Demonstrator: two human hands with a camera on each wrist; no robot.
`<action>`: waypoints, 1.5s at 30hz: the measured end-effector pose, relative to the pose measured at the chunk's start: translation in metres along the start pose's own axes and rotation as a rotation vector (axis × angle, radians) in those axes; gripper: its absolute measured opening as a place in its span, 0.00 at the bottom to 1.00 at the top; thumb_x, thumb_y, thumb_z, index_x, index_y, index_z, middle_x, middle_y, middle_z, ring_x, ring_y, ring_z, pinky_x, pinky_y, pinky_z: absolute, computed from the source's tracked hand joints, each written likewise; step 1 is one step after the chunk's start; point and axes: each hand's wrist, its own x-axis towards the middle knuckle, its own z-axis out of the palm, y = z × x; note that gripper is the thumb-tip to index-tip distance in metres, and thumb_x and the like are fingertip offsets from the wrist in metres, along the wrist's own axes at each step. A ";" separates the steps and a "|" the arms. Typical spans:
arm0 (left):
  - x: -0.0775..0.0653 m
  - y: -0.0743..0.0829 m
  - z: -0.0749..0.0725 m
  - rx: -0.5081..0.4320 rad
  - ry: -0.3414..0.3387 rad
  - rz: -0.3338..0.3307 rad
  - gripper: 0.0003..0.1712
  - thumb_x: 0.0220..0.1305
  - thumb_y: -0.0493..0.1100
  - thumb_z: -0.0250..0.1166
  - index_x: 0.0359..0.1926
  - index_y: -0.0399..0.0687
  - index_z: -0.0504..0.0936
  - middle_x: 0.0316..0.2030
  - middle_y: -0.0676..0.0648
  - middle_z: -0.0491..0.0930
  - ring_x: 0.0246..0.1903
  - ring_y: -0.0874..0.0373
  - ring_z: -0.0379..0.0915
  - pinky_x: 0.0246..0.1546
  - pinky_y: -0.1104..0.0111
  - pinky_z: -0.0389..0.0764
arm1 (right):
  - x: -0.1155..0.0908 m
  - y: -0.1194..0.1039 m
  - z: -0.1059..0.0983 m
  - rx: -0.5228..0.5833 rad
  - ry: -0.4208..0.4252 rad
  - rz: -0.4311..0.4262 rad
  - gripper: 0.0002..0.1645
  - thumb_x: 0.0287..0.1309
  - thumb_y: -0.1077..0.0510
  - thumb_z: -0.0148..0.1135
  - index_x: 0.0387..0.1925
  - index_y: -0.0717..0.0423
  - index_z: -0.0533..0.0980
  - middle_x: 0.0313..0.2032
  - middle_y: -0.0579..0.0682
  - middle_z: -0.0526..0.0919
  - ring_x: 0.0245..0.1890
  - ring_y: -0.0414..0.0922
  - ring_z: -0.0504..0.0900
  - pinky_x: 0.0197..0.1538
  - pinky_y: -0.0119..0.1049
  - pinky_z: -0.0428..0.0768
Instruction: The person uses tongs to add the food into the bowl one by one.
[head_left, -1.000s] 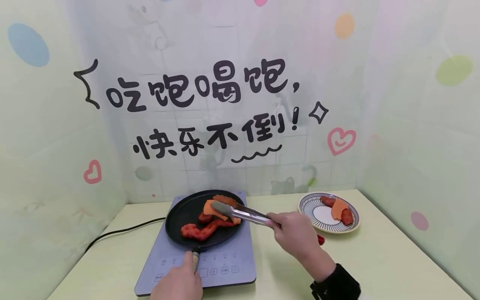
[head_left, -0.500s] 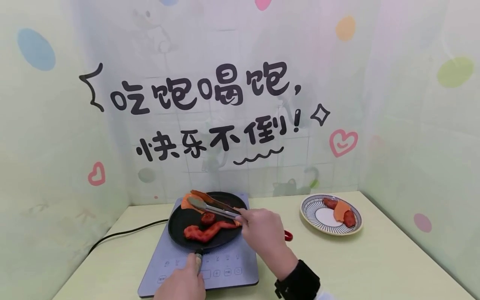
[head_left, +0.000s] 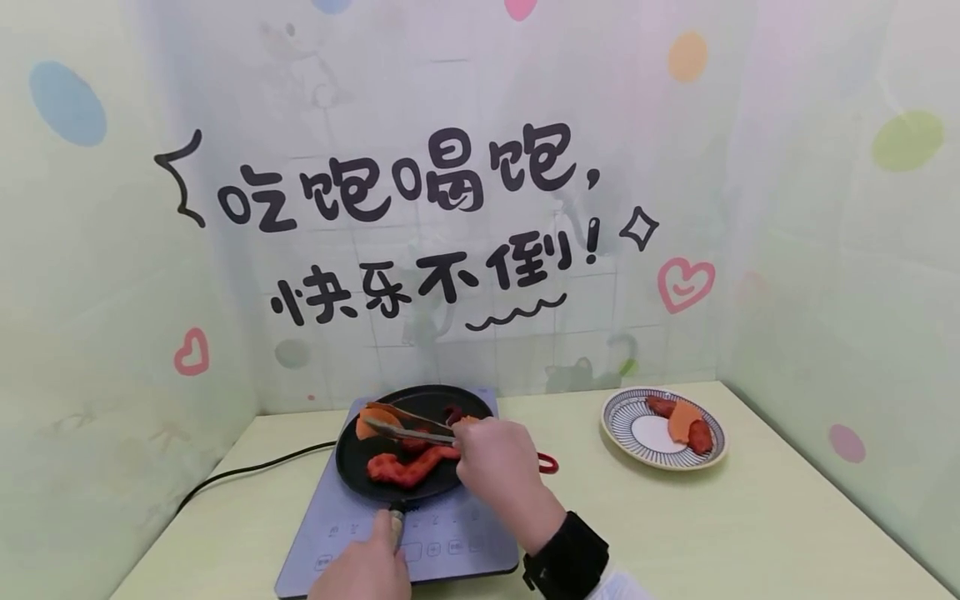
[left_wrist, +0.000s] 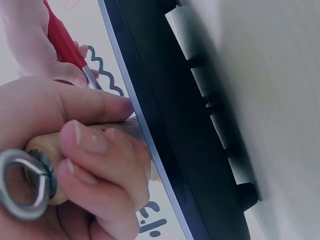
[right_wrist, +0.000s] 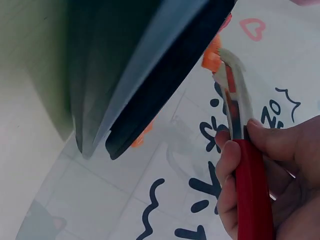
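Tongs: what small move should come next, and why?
Probably squeeze the tongs firmly: an orange slice shows between their tips, though how tightly they pinch it is unclear, while the left hand grips the pan handle.

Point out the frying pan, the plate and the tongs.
Frying pan (head_left: 429,398): head view, bare black surface near the far rim.
Plate (head_left: 650,432): head view, white centre.
Tongs (right_wrist: 251,170): right wrist view, red handle.

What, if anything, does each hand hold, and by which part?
Left hand: frying pan, by its tan handle. Right hand: tongs, by their red handle.
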 end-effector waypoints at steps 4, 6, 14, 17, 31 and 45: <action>-0.003 0.002 -0.001 0.003 -0.005 -0.001 0.29 0.72 0.49 0.68 0.68 0.45 0.71 0.26 0.43 0.81 0.25 0.49 0.77 0.29 0.51 0.77 | 0.003 -0.006 0.002 0.022 -0.125 0.026 0.01 0.62 0.54 0.73 0.35 0.42 0.88 0.22 0.40 0.84 0.17 0.37 0.69 0.20 0.32 0.61; -0.004 0.003 -0.002 0.006 -0.001 -0.001 0.29 0.72 0.49 0.68 0.68 0.45 0.71 0.26 0.43 0.81 0.25 0.49 0.77 0.29 0.51 0.77 | 0.004 -0.007 0.004 0.023 -0.160 0.032 0.03 0.64 0.52 0.73 0.39 0.41 0.89 0.25 0.40 0.87 0.19 0.37 0.72 0.21 0.32 0.64; -0.008 0.004 -0.007 0.012 0.011 0.019 0.28 0.73 0.48 0.67 0.68 0.43 0.72 0.26 0.43 0.81 0.25 0.49 0.78 0.29 0.51 0.78 | 0.003 -0.008 0.014 -0.002 -0.142 0.006 0.03 0.66 0.50 0.72 0.37 0.41 0.89 0.23 0.39 0.86 0.18 0.37 0.73 0.20 0.31 0.63; -0.009 0.004 -0.007 0.015 0.004 0.020 0.28 0.73 0.47 0.67 0.68 0.43 0.72 0.27 0.43 0.82 0.24 0.50 0.78 0.29 0.52 0.78 | 0.002 -0.008 0.016 0.009 -0.149 -0.001 0.03 0.66 0.50 0.72 0.38 0.41 0.89 0.23 0.40 0.86 0.17 0.37 0.73 0.20 0.30 0.62; -0.010 0.003 -0.006 0.021 0.027 0.038 0.27 0.73 0.47 0.67 0.67 0.44 0.72 0.24 0.44 0.80 0.23 0.51 0.76 0.27 0.53 0.75 | 0.003 -0.004 0.008 0.107 -0.178 0.061 0.05 0.67 0.51 0.72 0.38 0.46 0.88 0.26 0.44 0.86 0.25 0.41 0.82 0.24 0.36 0.73; -0.005 0.002 -0.002 0.016 -0.005 0.033 0.30 0.76 0.48 0.63 0.72 0.44 0.68 0.22 0.44 0.77 0.22 0.50 0.74 0.26 0.53 0.72 | 0.004 0.024 -0.040 0.202 -0.140 0.133 0.12 0.70 0.50 0.69 0.51 0.48 0.88 0.38 0.51 0.92 0.34 0.49 0.89 0.30 0.44 0.79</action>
